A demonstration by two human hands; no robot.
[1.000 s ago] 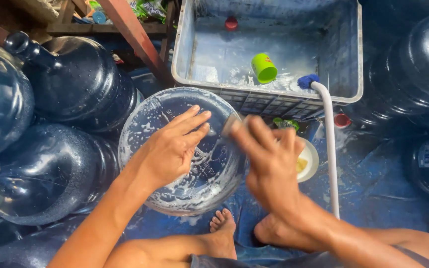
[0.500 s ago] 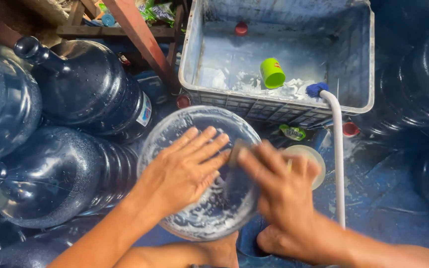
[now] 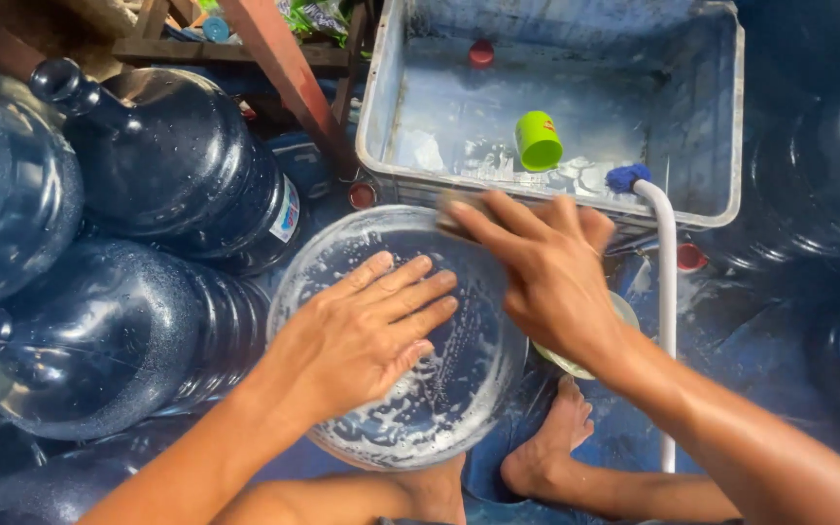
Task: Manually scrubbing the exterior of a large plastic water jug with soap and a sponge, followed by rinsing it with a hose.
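Since a second ago the right hand (image 3: 551,277) has slid to the soapy jug's (image 3: 401,335) 12 o'clock rim, fingers pinching a sponge (image 3: 459,209), while the left hand (image 3: 367,331) stays spread flat on it.

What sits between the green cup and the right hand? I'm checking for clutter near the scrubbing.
In the head view, the basin's near rim and the hose's blue tip lie between the green cup and the right hand.
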